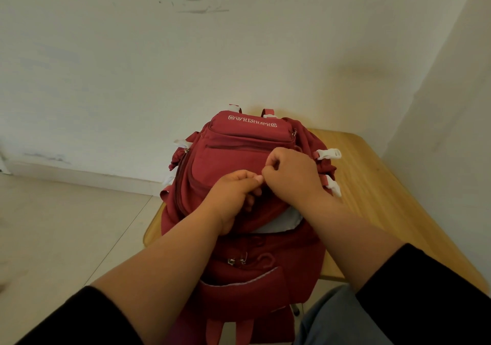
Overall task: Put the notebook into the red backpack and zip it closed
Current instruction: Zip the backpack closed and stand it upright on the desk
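Observation:
The red backpack (228,153) lies on a small wooden table (372,174), its white lettering upside down to me. My left hand (236,196) pinches the red fabric at the top of the front panel. My right hand (292,172) is closed beside it, fingertips meeting the left thumb, seemingly on a small zipper pull that I cannot make out. Below my hands the main opening gapes, and a pale grey-white flat edge, probably the notebook (284,221), shows inside it.
Two metal zipper pulls (237,261) hang lower on the backpack near me. White plastic buckles (329,154) stick out on the right side. A white wall stands close behind, another wall to the right, and tiled floor (66,225) lies to the left.

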`<action>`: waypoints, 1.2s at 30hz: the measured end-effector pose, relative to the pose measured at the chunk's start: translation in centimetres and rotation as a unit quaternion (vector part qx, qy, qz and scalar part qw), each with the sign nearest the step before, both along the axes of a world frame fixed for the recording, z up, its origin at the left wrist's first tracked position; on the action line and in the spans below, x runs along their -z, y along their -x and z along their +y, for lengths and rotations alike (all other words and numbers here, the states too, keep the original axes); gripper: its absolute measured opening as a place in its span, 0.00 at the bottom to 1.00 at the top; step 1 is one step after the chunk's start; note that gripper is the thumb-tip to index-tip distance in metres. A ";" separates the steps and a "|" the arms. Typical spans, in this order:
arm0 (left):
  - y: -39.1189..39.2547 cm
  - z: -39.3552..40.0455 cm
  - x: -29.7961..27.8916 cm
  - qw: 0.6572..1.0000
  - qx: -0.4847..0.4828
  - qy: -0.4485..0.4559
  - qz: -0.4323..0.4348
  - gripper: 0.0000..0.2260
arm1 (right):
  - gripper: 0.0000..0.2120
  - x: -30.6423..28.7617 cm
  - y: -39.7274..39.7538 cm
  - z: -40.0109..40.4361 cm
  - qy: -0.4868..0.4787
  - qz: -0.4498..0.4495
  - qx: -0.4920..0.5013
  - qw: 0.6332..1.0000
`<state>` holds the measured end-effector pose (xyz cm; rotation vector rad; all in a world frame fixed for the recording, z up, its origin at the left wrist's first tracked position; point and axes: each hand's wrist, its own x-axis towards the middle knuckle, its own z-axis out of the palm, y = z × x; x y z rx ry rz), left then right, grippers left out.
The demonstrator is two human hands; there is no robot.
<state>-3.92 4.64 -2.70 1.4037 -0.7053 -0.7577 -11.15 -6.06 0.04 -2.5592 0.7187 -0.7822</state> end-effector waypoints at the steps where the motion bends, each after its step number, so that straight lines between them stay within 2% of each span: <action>1: -0.2 0.0 0.0 1.000 -0.012 -0.001 0.014 0.09 | 0.03 -0.2 -0.3 0.1 0.034 0.049 -0.005 0.998; 4: -0.5 0.1 0.0 0.999 -0.030 -0.005 0.038 0.10 | 0.04 -0.8 -1.1 0.3 0.067 0.101 -0.017 0.992; 9: -1.5 0.3 -0.2 0.996 -0.075 -0.002 0.042 0.08 | 0.06 -0.4 -2.2 0.9 0.029 0.086 -0.050 0.995; 12: -2.8 0.9 -0.5 0.992 -0.126 0.003 0.018 0.08 | 0.11 0.3 -3.3 1.8 0.055 0.082 -0.074 0.992; 15: -4.2 1.7 -0.6 0.984 -0.177 -0.015 -0.025 0.09 | 0.13 0.6 -4.7 2.7 0.092 0.085 -0.095 0.988; 21: -7.2 2.9 -0.1 0.961 -0.245 -0.056 -0.115 0.08 | 0.15 1.5 -7.7 4.3 0.105 0.086 -0.131 0.982; 25: -9.1 3.1 0.2 0.943 -0.272 -0.083 -0.171 0.14 | 0.18 3.1 -8.9 4.3 0.118 0.082 -0.140 0.980; 29: -10.5 2.9 0.8 0.929 -0.261 -0.113 -0.235 0.17 | 0.19 6.0 -8.7 4.0 0.113 0.097 -0.136 0.980; 33: -11.9 2.2 1.3 0.911 -0.236 -0.157 -0.298 0.26 | 0.19 7.2 -8.8 3.9 0.114 0.071 -0.125 0.983; 36: -13.2 1.7 1.7 0.896 -0.218 -0.191 -0.337 0.26 | 0.19 7.5 -8.7 3.8 0.112 0.055 -0.117 0.985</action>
